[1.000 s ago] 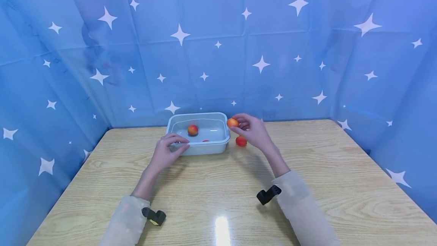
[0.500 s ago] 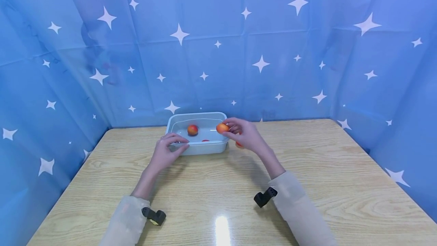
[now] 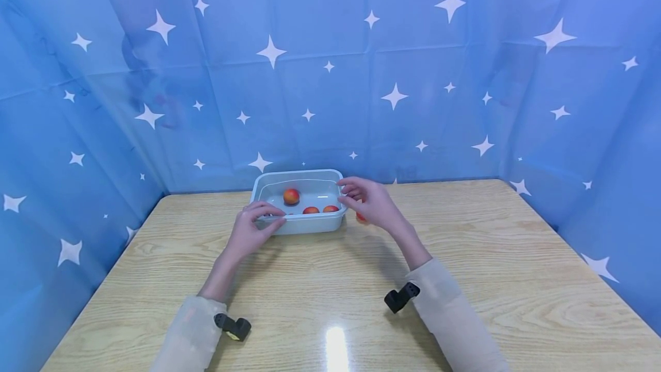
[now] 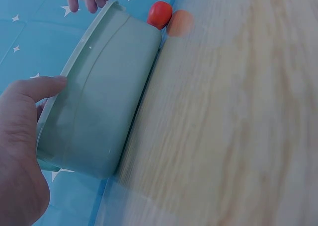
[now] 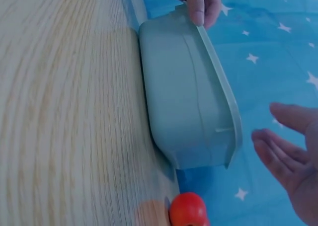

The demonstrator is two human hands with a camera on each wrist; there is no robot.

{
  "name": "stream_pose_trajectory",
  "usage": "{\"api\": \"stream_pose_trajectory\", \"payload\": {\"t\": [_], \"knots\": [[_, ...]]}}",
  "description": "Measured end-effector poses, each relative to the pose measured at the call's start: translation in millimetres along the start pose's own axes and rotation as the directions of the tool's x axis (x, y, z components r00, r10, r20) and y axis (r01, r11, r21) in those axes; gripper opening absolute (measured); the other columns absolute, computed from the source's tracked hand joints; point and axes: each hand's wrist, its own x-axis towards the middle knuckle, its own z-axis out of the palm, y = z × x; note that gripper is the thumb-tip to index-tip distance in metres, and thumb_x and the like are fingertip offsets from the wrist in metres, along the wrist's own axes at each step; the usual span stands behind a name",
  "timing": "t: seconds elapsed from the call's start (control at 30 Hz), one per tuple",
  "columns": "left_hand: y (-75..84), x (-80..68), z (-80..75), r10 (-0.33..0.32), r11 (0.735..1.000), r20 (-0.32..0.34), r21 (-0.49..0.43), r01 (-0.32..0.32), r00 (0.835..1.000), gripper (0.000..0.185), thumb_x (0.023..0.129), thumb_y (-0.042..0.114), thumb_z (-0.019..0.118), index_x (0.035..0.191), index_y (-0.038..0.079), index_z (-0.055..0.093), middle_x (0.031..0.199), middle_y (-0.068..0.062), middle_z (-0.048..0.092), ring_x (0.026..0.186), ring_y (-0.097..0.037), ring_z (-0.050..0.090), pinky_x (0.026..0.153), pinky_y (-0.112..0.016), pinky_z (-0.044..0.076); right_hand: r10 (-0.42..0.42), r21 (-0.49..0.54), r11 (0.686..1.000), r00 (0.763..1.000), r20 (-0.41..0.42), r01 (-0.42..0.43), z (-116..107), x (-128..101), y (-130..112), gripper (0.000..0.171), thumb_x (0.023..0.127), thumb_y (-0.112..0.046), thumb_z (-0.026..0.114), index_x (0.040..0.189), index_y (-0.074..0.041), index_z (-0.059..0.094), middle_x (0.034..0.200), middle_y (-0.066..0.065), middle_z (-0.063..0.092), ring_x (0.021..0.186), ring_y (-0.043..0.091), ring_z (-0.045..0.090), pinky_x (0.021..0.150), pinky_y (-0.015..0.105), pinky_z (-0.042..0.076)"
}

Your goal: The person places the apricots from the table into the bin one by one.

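Observation:
A light blue-green plastic basin (image 3: 312,224) stands near the back of the table. My left hand (image 3: 249,231) grips its front left rim, thumb outside the wall in the left wrist view. Inside lie several small red-and-orange round fruits: one (image 3: 291,197) toward the back, another (image 3: 311,210) and a third (image 3: 331,209) partly hidden by the front wall. My right hand (image 3: 373,204) hovers at the right rim with parted fingers and nothing between them. On the table beside the basin's right end sits a red fruit (image 5: 188,209), mostly hidden behind the right hand in the head view.
The wood-grain table (image 3: 330,286) reaches forward to a blue curtain (image 3: 330,90) with white stars, close behind the basin. Small black cameras are strapped to the left sleeve (image 3: 188,323) and the right sleeve (image 3: 454,309).
My right hand has carried an orange-red fruit left over the basin's right rim and let it go; it now lies inside. The left hand has kept its grip on the rim.

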Motion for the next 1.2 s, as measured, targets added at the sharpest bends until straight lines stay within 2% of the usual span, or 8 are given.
{"api": "stream_pose_trajectory", "payload": {"t": [0.2, 0.4, 0.7, 0.93, 1.2], "knots": [[-2.6, 0.2, 0.1, 0.026, 1.0, -0.007, 0.001, -0.026, 1.0, 0.013, 0.084, 0.006, 0.082, 0.096, 0.011, 0.078, 0.096, 0.002, 0.072, 0.102, -0.021, 0.063, 0.098, -0.045, 0.042, -0.019, 0.01, 1.0, 0.999, -0.029, 0.019, -3, 0, 3, 0.033, 0.095, -0.017, 0.072, 0.126, -0.006, 0.067, 0.106, 0.009, 0.072, 0.095, 0.022, 0.069, 0.087, 0.04, 0.056], [-2.9, 0.1, 0.1, 0.037, 0.999, -0.012, 0.003, -0.036, 0.999, 0.014, 0.083, 0.006, 0.083, 0.095, 0.011, 0.078, 0.095, 0.002, 0.072, 0.102, -0.02, 0.063, 0.098, -0.045, 0.041, -0.001, 0.039, 0.999, 0.999, -0.049, 0.003, -7, 1, 8, 0.035, 0.095, -0.018, 0.073, 0.125, -0.002, 0.066, 0.106, 0.009, 0.072, 0.096, 0.023, 0.069, 0.088, 0.043, 0.055], [-2.9, -0.1, 0.0, 0.038, 0.999, -0.01, 0.006, -0.038, 0.999, 0.013, 0.084, 0.007, 0.082, 0.096, 0.011, 0.078, 0.096, 0.001, 0.072, 0.102, -0.021, 0.063, 0.099, -0.046, 0.041, 0.038, 0.032, 0.999, 0.997, -0.074, -0.035, -12, -1, 13, 0.032, 0.096, -0.026, 0.072, 0.124, -0.011, 0.068, 0.108, 0.007, 0.071, 0.096, 0.022, 0.067, 0.089, 0.042, 0.055], [-1.9, 0.2, -0.4, 0.024, 1.0, -0.006, -0.006, -0.024, 1.0, 0.013, 0.085, 0.007, 0.082, 0.096, 0.012, 0.078, 0.096, 0.002, 0.072, 0.103, -0.021, 0.063, 0.101, -0.046, 0.04, 0.047, 0.032, 0.999, 0.995, -0.09, -0.044, -15, -2, 20, 0.033, 0.097, -0.025, 0.071, 0.125, -0.01, 0.067, 0.108, 0.009, 0.07, 0.094, 0.024, 0.066, 0.088, 0.045, 0.055], [-1.3, 0.5, -0.3, 0.04, 0.999, -0.011, -0.012, -0.04, 0.999, 0.012, 0.084, 0.007, 0.082, 0.095, 0.011, 0.078, 0.096, 0.001, 0.072, 0.102, -0.022, 0.064, 0.099, -0.046, 0.042, 0.078, 0.045, 0.996, 0.993, -0.087, -0.074, -16, -3, 25, 0.034, 0.096, -0.025, 0.072, 0.126, -0.009, 0.067, 0.109, 0.011, 0.07, 0.095, 0.026, 0.066, 0.088, 0.046, 0.054]]}}
